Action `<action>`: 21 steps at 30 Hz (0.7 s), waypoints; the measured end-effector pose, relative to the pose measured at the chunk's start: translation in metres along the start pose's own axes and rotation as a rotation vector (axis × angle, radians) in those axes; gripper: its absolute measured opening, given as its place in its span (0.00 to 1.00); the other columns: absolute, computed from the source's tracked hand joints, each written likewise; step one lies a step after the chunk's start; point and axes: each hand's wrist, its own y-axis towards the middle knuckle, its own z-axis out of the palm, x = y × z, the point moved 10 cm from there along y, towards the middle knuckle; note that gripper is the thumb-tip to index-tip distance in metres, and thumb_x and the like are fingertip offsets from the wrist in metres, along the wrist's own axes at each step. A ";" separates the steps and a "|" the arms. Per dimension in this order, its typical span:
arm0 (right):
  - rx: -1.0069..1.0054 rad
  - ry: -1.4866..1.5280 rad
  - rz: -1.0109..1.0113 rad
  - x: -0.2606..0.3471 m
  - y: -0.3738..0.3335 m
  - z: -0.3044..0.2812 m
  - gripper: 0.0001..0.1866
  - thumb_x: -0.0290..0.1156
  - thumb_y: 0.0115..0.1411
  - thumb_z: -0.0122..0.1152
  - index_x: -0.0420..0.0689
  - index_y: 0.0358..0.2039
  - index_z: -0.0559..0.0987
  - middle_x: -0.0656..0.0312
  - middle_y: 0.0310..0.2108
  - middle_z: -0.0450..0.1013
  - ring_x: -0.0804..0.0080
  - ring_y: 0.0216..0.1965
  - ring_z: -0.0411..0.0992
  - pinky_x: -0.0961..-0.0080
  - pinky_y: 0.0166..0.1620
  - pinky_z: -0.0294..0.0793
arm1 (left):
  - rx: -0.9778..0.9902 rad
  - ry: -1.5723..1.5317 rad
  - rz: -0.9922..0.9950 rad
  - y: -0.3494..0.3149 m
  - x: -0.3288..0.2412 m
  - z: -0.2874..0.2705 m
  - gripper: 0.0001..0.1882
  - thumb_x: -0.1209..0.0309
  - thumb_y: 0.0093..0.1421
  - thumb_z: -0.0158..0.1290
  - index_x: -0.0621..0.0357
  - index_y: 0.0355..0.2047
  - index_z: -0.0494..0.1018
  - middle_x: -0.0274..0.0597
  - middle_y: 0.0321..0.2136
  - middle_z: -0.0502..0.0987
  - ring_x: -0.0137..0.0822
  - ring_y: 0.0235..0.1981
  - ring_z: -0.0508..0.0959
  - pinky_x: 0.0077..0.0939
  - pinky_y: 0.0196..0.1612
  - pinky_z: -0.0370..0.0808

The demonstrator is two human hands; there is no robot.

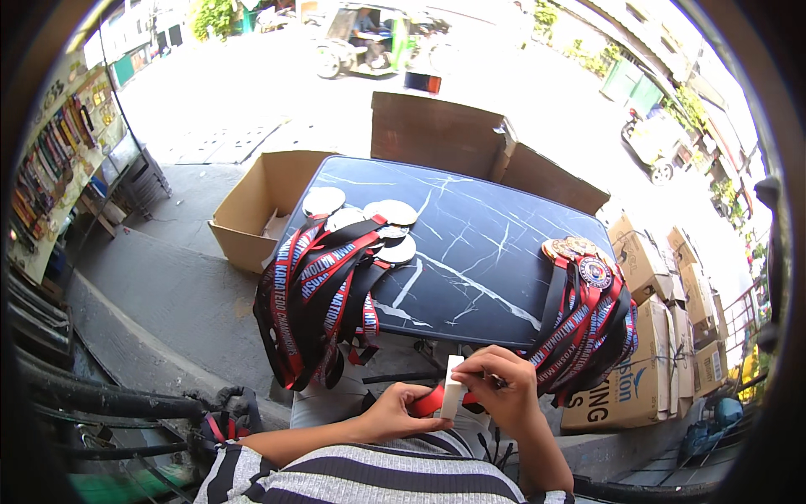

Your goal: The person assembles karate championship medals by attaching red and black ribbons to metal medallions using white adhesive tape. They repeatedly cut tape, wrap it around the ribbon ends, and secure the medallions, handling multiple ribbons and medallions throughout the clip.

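Note:
In front of my striped shirt, both hands hold a small white slab-like piece (452,388), seen nearly edge-on. My left hand (396,413) grips its lower end, with a red strip (427,402) looped beside the fingers. At the top end, the fingers of my right hand (501,380) pinch the piece, and a bit of red and black ribbon shows below them. Beyond my hands is a dark marble-patterned table (478,244). On its left lie several medals with white faces (395,212), their printed red and black ribbons (315,286) hanging over the edge. Gold-toned medals (575,248) with similar ribbons (579,336) lie at the right.
An open cardboard box (252,206) stands left of the table, and another brown carton (437,134) is behind it. Several cartons (630,370) are stacked at the right. Dark metal bars (109,382) run along the lower left. A green three-wheeled vehicle (369,42) is on the street.

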 end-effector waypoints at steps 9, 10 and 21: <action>-0.028 0.090 0.023 0.000 0.000 -0.002 0.06 0.18 0.53 0.69 0.40 0.32 0.83 0.60 0.34 0.79 0.76 0.33 0.77 0.80 0.33 0.74 | -0.015 0.083 0.005 -0.001 -0.001 0.000 0.16 0.69 0.53 0.70 0.63 0.40 0.80 0.33 0.31 0.82 0.19 0.33 0.77 0.17 0.39 0.74; -0.034 0.124 0.022 -0.001 -0.001 -0.001 0.05 0.19 0.54 0.69 0.41 0.32 0.84 0.60 0.35 0.80 0.79 0.32 0.76 0.81 0.31 0.72 | -0.023 0.121 0.017 -0.001 -0.003 -0.001 0.16 0.68 0.53 0.70 0.63 0.39 0.80 0.33 0.30 0.82 0.19 0.33 0.77 0.17 0.39 0.74; -0.087 0.223 0.140 -0.028 -0.008 0.000 0.05 0.19 0.59 0.65 0.40 0.36 0.82 0.57 0.39 0.80 0.74 0.38 0.78 0.79 0.35 0.75 | 0.026 0.078 0.060 -0.002 -0.007 0.003 0.15 0.72 0.55 0.67 0.65 0.42 0.81 0.35 0.32 0.83 0.20 0.33 0.79 0.17 0.41 0.76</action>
